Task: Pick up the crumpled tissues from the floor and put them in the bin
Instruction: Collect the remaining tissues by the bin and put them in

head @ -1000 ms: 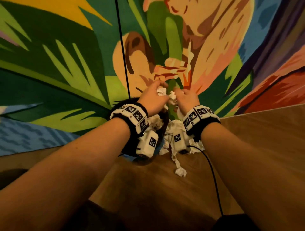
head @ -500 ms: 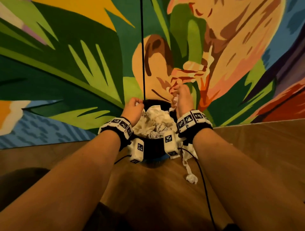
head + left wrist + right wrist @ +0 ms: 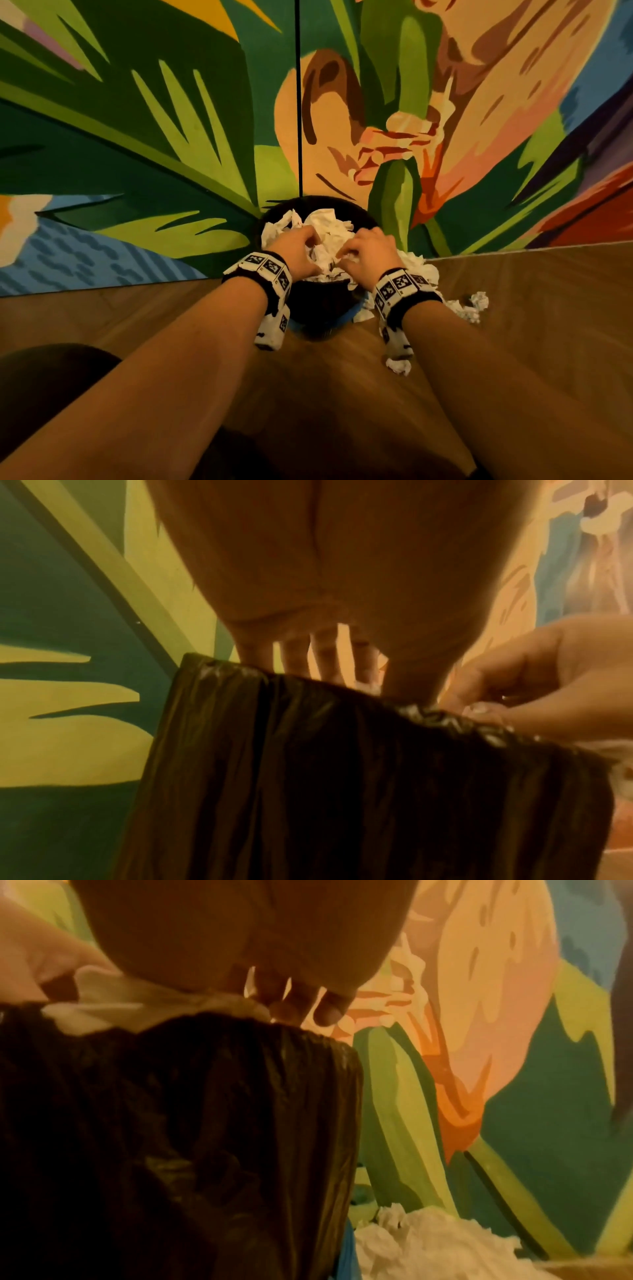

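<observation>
Dim warm amber light, wide-angle bend at edges, wrist views soft w/ blur, deep shadows.

White tissues; black bin

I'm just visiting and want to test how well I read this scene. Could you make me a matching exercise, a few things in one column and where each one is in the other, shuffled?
Things:
1. bin
2. loose tissues
3. left hand
4. mural

Places:
A. on the wall behind the bin
B. on the wooden floor, to the right of the bin
C. on the floor against the wall, lined with a black bag
D. on the heap of tissues at the bin's top, beside the right hand

Pairs: 1-C, 2-B, 3-D, 4-A
</observation>
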